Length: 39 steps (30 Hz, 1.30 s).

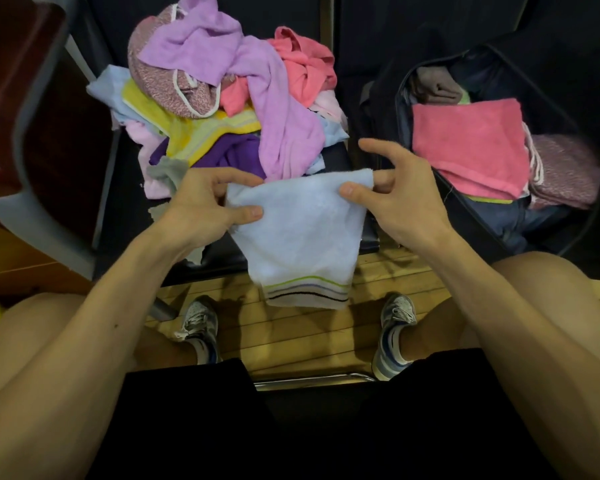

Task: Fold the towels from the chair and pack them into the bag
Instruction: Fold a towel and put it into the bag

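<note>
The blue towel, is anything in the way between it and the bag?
Nothing visible blocks it. The blue towel hangs from the left hand and right hand, and the bag lies open just to its right, with a folded pink towel on top inside.

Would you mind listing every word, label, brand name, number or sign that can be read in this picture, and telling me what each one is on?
None: no readable text shows anywhere in this view.
Light blue towel held by both hands: only coloured stripes along its hem, no lettering.
Pile of towels on the chair: no tags or print visible.
Bag and the folded pink towel inside it: no logo or label in view.
Sneakers: markings too blurred to read.
</note>
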Each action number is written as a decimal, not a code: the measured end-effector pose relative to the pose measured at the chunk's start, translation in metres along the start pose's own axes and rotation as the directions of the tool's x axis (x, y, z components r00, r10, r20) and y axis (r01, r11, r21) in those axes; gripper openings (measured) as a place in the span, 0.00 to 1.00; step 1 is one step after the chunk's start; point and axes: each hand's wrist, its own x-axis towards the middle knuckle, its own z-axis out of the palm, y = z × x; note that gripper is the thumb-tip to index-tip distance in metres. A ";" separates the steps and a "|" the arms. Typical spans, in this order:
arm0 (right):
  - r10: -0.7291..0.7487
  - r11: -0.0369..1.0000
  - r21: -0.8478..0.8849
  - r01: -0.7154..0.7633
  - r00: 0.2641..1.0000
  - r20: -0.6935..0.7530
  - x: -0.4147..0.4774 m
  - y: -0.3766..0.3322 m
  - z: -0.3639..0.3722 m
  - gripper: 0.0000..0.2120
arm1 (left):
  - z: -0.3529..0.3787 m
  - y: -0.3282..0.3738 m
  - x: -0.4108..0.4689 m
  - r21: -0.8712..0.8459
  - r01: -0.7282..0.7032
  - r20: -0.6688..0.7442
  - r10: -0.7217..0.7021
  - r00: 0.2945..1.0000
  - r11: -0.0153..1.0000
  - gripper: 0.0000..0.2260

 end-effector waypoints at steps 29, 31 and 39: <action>0.061 0.990 -0.132 -0.049 0.994 0.087 -0.006 0.015 -0.030 0.04 | 0.010 -0.001 0.013 0.405 -0.245 0.117 0.216 0.969 0.881 0.02; 0.118 0.992 0.043 -0.123 0.987 0.106 -0.004 0.011 -0.030 0.03 | 0.007 0.005 0.010 0.224 -0.217 0.147 0.187 0.971 0.950 0.04; 0.096 0.565 0.638 -0.523 0.810 0.578 -0.018 -0.003 -0.014 0.38 | 0.008 0.049 -0.008 -0.560 -0.095 0.032 0.137 0.990 0.823 0.10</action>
